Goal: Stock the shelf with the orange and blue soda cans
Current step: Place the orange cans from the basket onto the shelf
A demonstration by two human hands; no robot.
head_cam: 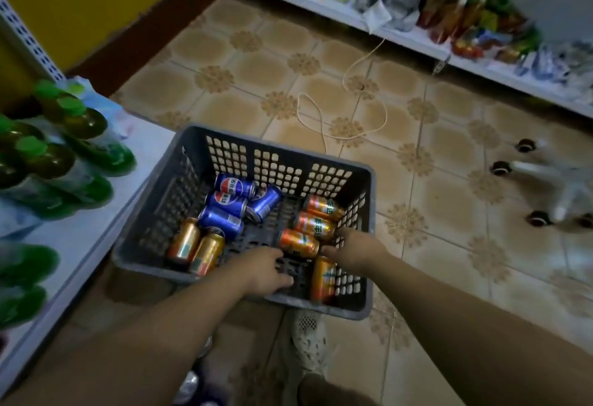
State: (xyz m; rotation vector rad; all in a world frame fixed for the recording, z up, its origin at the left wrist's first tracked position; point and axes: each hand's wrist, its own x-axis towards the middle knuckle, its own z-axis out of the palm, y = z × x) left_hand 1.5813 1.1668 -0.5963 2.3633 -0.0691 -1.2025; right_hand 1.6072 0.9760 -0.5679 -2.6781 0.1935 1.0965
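A grey slatted crate (365, 178) stands on the tiled floor. Inside lie several blue soda cans (231, 186) at the back left, two gold-orange cans (195, 247) at the front left and several orange cans (316, 226) on the right. My left hand (260, 272) reaches over the crate's near rim with fingers stretched toward an orange can (298, 243), holding nothing. My right hand (353, 251) is at that can's right end, thumb beside it and fingers by the neighbouring can, with no closed grip visible. A white shelf (80, 238) runs along the left.
Green-capped bottles (64, 136) fill the left shelf. A low white shelf (410, 40) with snack packets runs along the far wall. A pale cable (353, 78) loops over the tiles behind the crate. Chair castors (500, 168) sit at right. My shoe (308, 338) is below the crate.
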